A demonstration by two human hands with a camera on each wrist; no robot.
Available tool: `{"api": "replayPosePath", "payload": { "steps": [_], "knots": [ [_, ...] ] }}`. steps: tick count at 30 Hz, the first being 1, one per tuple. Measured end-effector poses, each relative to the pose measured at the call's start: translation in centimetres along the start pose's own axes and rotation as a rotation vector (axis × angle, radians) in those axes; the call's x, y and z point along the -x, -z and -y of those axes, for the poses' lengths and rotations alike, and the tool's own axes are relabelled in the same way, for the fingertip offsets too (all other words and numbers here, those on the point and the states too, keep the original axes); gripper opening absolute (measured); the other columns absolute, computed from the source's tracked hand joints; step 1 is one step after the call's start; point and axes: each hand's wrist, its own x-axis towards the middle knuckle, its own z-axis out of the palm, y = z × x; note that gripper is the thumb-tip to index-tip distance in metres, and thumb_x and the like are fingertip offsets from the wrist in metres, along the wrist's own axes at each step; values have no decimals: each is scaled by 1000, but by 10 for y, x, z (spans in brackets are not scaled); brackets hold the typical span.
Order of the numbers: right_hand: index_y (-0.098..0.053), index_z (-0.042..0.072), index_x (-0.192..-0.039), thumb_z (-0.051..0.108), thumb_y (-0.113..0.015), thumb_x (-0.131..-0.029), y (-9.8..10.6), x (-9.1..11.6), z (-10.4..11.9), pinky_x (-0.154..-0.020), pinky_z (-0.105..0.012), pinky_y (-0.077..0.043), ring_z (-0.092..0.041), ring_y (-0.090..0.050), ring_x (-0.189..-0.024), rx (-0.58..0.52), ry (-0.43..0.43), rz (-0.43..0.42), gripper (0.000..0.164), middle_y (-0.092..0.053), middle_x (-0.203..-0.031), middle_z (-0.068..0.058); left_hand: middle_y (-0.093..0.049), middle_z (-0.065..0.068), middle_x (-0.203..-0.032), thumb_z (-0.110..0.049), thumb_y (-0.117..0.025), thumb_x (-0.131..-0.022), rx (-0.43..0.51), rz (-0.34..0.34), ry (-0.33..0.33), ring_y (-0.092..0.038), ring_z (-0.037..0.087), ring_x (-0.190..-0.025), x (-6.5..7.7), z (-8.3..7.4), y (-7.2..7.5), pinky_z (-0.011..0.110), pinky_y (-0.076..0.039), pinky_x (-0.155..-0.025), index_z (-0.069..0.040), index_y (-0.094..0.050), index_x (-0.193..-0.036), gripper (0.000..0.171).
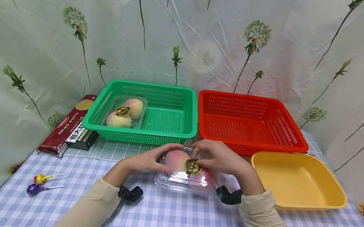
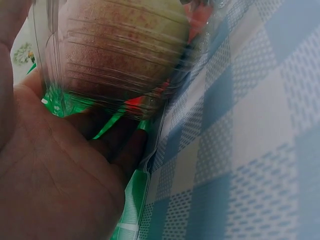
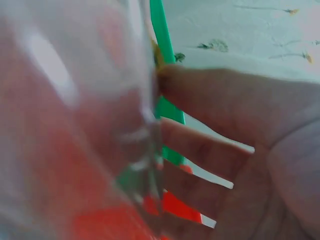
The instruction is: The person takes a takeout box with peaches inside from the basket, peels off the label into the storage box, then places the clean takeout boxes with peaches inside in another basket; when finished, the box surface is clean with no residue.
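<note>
A checked cloth (image 1: 179,223) is spread under pretty much the whole lot, and toward the back a green basket (image 1: 139,137) and a red basket (image 1: 234,141) are parked side by side, with a yellow tray (image 1: 299,182) off to the right. The clear box (image 1: 178,188) is set in front of where the two baskets meet, long axis running side to side, so it's basically bracketed by two hands. Its left end is held by the left hand (image 1: 151,160), thumb on the near side, fingers round the back, the spread filled by box. Its back right part is arched over by the right hand (image 1: 223,157). Two peaches (image 1: 176,161) are packed inside, one back left, one front right. The label (image 1: 193,166) is stuck on top about midway, and that's probably what counts: it's found right at the right thumb and forefinger, which are brought close together, so it's more easily reached from that side. Whether its edge is actually pinched can't be told. In the right wrist view the box is badly blurred and only a yellowish sliver, maybe label, is shown; in the left wrist view the fingers are lost in shadow. The box's back edge is partly covered by the hands.
</note>
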Motion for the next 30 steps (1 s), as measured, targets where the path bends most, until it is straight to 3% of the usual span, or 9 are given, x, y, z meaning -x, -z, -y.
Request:
{"api": "replayPosePath", "payload": {
  "steps": [8,15,18,26,30],
  "knots": [
    [-66,21,-85,11,-69,-92,-1,-1,3,-96,-42,-55,-27,-62,-118,12,-4,-22,12,-68,-127,-9,-33,-8,-160,-31,-77,-85,12,4,7,-26,18,-149,0,0,0,53,-16,-124,-35,-36,-152,79],
    [-65,14,-94,12,-66,-94,14,9,-6,-98,-41,-55,-24,-64,-115,-144,26,16,3,-72,-119,-9,-31,-6,-161,-32,-76,-86,-1,6,11,-27,21,-149,0,-1,1,54,-20,-123,-33,-34,-153,80],
    [-66,13,-96,15,-67,-95,23,16,-11,-95,-39,-56,-22,-66,-106,-150,18,1,2,-73,-108,-5,-30,-6,-162,-30,-76,-87,2,6,10,-26,21,-150,0,-1,0,53,-20,-123,-33,-35,-153,79],
    [-62,11,-96,9,-64,-95,49,38,-23,-75,-26,-55,-20,-63,-84,-149,-111,-67,4,-66,-88,-3,-31,-7,-162,-26,-75,-87,11,5,11,-26,20,-150,0,0,0,53,-20,-123,-34,-36,-153,77],
    [-65,10,-101,7,-62,-95,62,53,-32,-71,-28,-53,-20,-60,-80,-115,-215,-78,7,-66,-88,-5,-31,-9,-161,-27,-76,-87,11,-1,20,-26,19,-150,-1,0,0,51,-21,-122,-37,-37,-151,76]
  ]
}}
